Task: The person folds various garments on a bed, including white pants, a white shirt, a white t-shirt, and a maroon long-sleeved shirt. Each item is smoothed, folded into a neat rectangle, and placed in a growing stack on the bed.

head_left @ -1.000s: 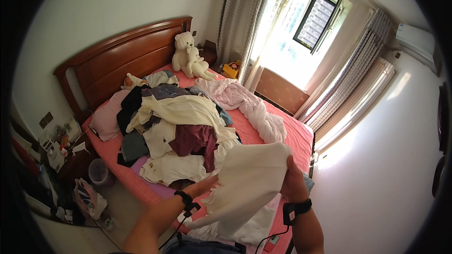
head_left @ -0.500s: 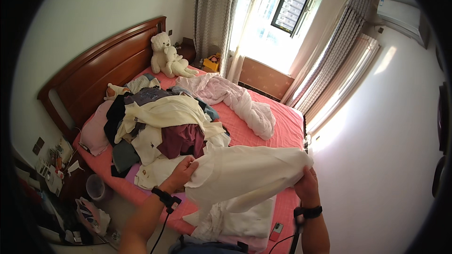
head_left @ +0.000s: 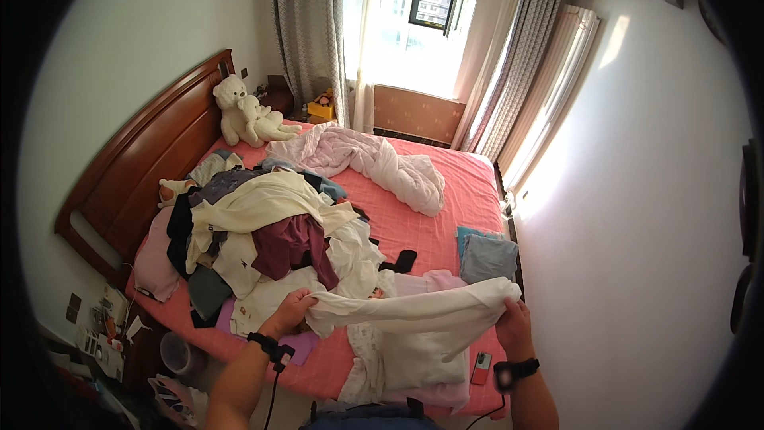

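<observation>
In the head view, the white cloth (head_left: 406, 312) was in the air over the near side of the bed (head_left: 461, 227), pulled out sideways between the two hands. The left hand (head_left: 291, 310) had its fingers closed on the left end, and the right hand (head_left: 516, 326) had its fingers closed on the right end. The middle sagged, and a loose part hung down toward the right, so this piece was spread but not yet laid down or folded.

Little seemed done. Below the cloth, partly hidden by it, a pale stack (head_left: 422, 360) lay fairly flat at the near edge, with a frilled piece (head_left: 365, 362) along its left. Farther right, the grey-blue bundle (head_left: 489, 259) looked squared off and appeared folded, though its layers could not be made out. A phone (head_left: 481, 368) lay just right of the pale stack.

Much more seemed left. The heap (head_left: 267, 193) on the left was far larger than those flat pieces, its garments crumpled over one another, with a maroon top (head_left: 284, 245) on its near slope. Black socks (head_left: 406, 261) lay loose to its right. On the far side, the quilt (head_left: 378, 166) was bunched, near two teddy bears (head_left: 232, 115) by the headboard (head_left: 151, 139).
</observation>
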Demonstrator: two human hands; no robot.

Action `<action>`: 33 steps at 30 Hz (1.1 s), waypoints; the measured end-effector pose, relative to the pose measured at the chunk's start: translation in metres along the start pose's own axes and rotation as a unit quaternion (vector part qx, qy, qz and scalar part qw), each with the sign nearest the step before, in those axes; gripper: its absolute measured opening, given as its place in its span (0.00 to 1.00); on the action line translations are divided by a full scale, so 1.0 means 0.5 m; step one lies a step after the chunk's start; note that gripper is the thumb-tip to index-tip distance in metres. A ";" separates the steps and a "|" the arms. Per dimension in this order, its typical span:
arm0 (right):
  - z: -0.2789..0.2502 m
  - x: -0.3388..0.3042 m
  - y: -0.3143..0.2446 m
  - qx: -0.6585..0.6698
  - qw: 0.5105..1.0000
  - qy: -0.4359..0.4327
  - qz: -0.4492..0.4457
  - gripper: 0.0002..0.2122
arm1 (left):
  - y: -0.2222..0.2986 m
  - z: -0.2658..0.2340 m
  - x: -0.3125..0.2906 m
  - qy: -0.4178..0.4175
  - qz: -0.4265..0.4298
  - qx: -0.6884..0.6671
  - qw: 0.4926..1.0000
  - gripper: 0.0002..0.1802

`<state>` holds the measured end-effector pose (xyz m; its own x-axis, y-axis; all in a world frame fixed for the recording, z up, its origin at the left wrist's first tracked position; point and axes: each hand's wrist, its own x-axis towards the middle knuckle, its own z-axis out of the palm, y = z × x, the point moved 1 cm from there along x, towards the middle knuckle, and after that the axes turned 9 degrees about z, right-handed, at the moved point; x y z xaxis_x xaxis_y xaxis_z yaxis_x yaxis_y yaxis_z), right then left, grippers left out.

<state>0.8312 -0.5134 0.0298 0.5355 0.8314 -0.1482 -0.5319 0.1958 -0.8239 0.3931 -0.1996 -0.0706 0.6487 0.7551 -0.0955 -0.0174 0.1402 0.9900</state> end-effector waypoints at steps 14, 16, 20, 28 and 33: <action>-0.452 -0.144 0.325 -0.755 0.549 -0.017 0.359 0.24 | 0.288 0.333 -0.084 -0.227 0.196 0.318 0.900 0.10; -0.472 -0.135 0.383 -0.735 0.600 -0.105 0.296 0.39 | 0.288 0.384 -0.089 -0.270 0.232 0.345 0.869 0.09; -0.220 -0.089 0.423 -0.502 0.795 -0.264 0.215 0.49 | 0.321 0.439 -0.108 -0.316 0.237 0.399 0.828 0.08; -0.130 -0.051 0.431 -0.300 0.840 -0.333 0.305 0.21 | 0.364 0.418 -0.092 -0.276 0.208 0.390 0.854 0.11; -0.117 -0.039 0.369 -0.337 0.842 -0.299 0.296 0.24 | 0.396 0.378 -0.082 -0.239 0.186 0.370 0.878 0.15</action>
<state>0.7612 -0.5241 -0.1512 -0.2259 0.8322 -0.5065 0.0104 -0.5178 -0.8554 0.5067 -0.3241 0.1489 0.9515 0.2800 0.1272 0.0894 -0.6476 0.7567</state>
